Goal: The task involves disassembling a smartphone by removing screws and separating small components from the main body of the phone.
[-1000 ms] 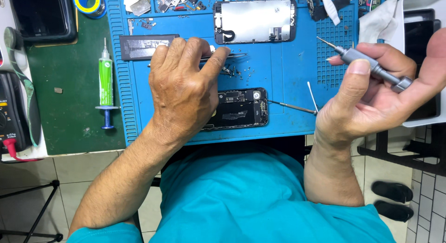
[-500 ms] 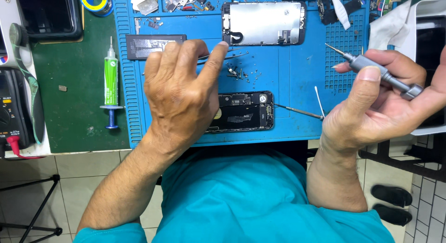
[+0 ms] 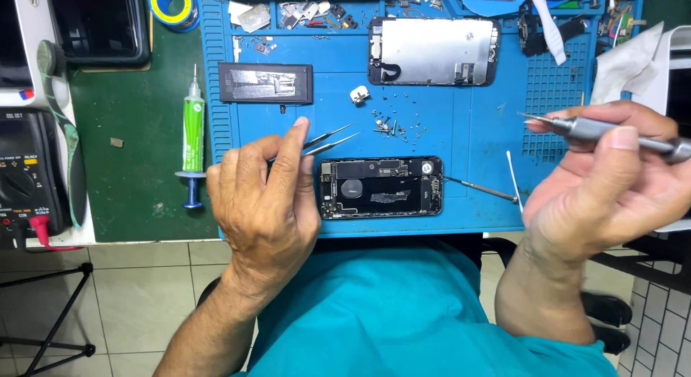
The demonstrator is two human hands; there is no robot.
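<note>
Left hand (image 3: pixel 263 197) pinched tweezers (image 3: pixel 327 139), tips aimed up-right, long axis slanting. Open phone (image 3: pixel 380 187) lay just right of that grip, below the tips, long axis left-right on the blue mat (image 3: pixel 475 132). Left hand was nearer it. Right hand (image 3: pixel 604 182), well right of the phone, clasped a screwdriver (image 3: pixel 597 130), tip pointing left.

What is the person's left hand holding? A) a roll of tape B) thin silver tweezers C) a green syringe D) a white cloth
B: the left hand pinches thin silver metal tweezers, whose tips stick out just above the opened black phone body on the blue work mat.
</note>
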